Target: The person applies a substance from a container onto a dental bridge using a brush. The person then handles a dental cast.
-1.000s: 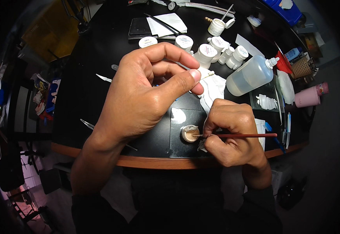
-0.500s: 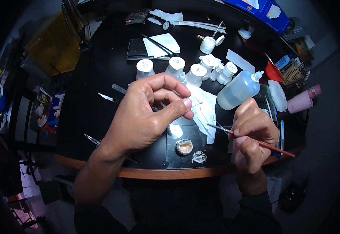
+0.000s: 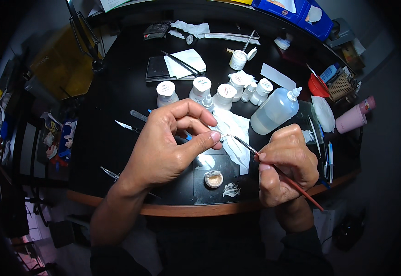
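Thumb and fingertips of my left hand point(image 3: 163, 140) pinch a small, thin, pale pin-like piece point(image 3: 226, 135), too tiny to make out fully. My right hand point(image 3: 290, 163) is closed around a fine brush point(image 3: 300, 189) with a reddish handle, its dark tip close beside that piece; whether they touch I cannot tell. Below the hands, a small open jar of beige paste point(image 3: 213, 179) stands on a dark glass plate point(image 3: 202, 195), next to a smear of whitish material point(image 3: 231, 190). A crumpled white tissue point(image 3: 239, 154) lies behind the brush tip.
Several white-capped jars point(image 3: 166, 89) stand behind my hands, with a translucent squeeze bottle point(image 3: 274, 112) to their right. Tweezers point(image 3: 109, 173) and a knife-like tool point(image 3: 126, 125) lie at left. Farther right are a red bowl point(image 3: 319, 86) and a pink cup point(image 3: 351, 120).
My right hand has moved left and slightly up, bringing the brush tip beside the piece in my left hand. The left hand keeps its pinch; the whole view has shifted slightly.
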`<action>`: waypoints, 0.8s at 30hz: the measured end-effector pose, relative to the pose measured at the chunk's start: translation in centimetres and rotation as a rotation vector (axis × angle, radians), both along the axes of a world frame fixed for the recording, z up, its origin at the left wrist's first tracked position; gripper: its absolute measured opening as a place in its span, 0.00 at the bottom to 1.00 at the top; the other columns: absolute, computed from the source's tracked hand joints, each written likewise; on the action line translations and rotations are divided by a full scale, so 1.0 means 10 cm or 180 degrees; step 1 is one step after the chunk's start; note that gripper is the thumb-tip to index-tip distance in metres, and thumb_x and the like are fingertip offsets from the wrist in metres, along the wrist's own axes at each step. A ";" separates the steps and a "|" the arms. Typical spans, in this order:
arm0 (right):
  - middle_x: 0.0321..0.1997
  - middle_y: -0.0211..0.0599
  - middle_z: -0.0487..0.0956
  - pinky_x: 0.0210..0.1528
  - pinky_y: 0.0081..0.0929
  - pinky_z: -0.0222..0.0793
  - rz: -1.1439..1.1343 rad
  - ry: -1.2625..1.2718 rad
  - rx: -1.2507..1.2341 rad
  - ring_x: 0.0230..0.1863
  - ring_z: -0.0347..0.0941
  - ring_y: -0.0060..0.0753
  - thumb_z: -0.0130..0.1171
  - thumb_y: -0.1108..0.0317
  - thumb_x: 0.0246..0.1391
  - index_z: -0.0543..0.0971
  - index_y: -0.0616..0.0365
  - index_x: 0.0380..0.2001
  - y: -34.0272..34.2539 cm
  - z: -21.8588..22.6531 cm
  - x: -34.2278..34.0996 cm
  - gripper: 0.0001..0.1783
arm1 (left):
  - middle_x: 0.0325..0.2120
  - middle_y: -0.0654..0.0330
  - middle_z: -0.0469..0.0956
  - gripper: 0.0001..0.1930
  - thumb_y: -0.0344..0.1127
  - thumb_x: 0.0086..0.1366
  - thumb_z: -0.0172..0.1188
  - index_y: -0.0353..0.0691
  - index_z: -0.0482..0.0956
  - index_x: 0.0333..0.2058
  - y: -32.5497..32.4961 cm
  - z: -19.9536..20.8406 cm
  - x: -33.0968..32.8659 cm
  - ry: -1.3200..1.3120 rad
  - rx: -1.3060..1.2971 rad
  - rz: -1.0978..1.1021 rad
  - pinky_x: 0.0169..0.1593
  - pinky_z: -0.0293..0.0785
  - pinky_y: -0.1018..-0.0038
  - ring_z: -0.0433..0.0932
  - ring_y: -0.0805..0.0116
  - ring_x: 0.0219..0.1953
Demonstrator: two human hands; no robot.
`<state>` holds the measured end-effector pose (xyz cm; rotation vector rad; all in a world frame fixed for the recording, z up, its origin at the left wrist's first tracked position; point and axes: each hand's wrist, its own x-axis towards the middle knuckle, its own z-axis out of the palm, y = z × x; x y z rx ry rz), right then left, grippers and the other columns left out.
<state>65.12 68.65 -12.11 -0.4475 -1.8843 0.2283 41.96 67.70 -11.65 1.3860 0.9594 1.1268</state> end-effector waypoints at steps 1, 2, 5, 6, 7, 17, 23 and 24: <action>0.23 0.33 0.79 0.30 0.26 0.63 0.0025 -0.0005 -0.0028 0.24 0.68 0.30 0.59 0.79 0.37 0.80 0.60 0.28 0.00 0.00 0.01 0.10 | 0.27 0.59 0.85 0.10 0.28 0.64 0.68 0.33 0.77 0.40 0.00 0.01 0.00 -0.0009 -0.0006 0.0003 0.44 0.76 0.79 0.85 0.76 0.35; 0.23 0.33 0.79 0.29 0.26 0.64 0.0047 -0.0012 -0.0054 0.24 0.68 0.30 0.59 0.79 0.36 0.79 0.60 0.28 0.00 0.01 0.02 0.10 | 0.27 0.59 0.85 0.10 0.28 0.64 0.68 0.33 0.77 0.40 -0.01 0.01 0.00 -0.0020 -0.0009 0.0004 0.44 0.76 0.79 0.85 0.76 0.35; 0.23 0.33 0.79 0.29 0.26 0.64 0.0027 0.0053 0.0012 0.24 0.68 0.30 0.59 0.79 0.36 0.79 0.60 0.28 0.00 0.01 0.01 0.10 | 0.27 0.59 0.84 0.10 0.28 0.64 0.68 0.33 0.77 0.40 0.00 0.01 0.00 -0.0016 -0.0041 -0.0008 0.44 0.76 0.79 0.85 0.76 0.35; 0.23 0.33 0.79 0.29 0.26 0.64 0.0028 0.0054 0.0011 0.24 0.68 0.30 0.59 0.79 0.36 0.79 0.60 0.28 0.00 0.01 0.00 0.10 | 0.27 0.59 0.84 0.10 0.28 0.64 0.68 0.33 0.77 0.40 0.00 0.01 0.00 -0.0015 -0.0042 -0.0007 0.44 0.76 0.79 0.85 0.76 0.35; 0.24 0.33 0.79 0.29 0.26 0.64 0.0007 0.0027 0.0000 0.24 0.68 0.30 0.59 0.79 0.36 0.79 0.60 0.28 0.00 0.00 0.00 0.10 | 0.27 0.59 0.84 0.09 0.28 0.64 0.68 0.33 0.77 0.40 0.00 0.01 0.00 -0.0002 -0.0045 -0.0009 0.44 0.76 0.80 0.85 0.76 0.35; 0.25 0.33 0.80 0.29 0.25 0.65 -0.0046 -0.0032 0.0045 0.24 0.69 0.30 0.61 0.79 0.36 0.80 0.59 0.29 -0.01 0.00 -0.01 0.11 | 0.28 0.56 0.85 0.08 0.29 0.66 0.66 0.32 0.78 0.39 -0.01 0.03 -0.01 -0.0051 -0.0082 -0.0070 0.45 0.75 0.80 0.83 0.77 0.35; 0.25 0.33 0.81 0.29 0.25 0.65 -0.0092 -0.0065 0.0080 0.25 0.69 0.30 0.61 0.79 0.36 0.80 0.59 0.29 -0.02 0.01 -0.01 0.11 | 0.27 0.56 0.86 0.08 0.29 0.66 0.65 0.32 0.78 0.40 -0.02 0.03 -0.01 -0.0066 -0.0140 -0.0047 0.45 0.73 0.80 0.82 0.78 0.34; 0.25 0.33 0.81 0.29 0.25 0.65 -0.0103 -0.0071 0.0083 0.25 0.69 0.30 0.61 0.79 0.36 0.80 0.59 0.29 -0.02 0.01 0.00 0.11 | 0.27 0.56 0.86 0.08 0.29 0.66 0.65 0.32 0.78 0.40 -0.01 0.03 0.00 -0.0072 -0.0138 -0.0058 0.45 0.73 0.80 0.82 0.78 0.34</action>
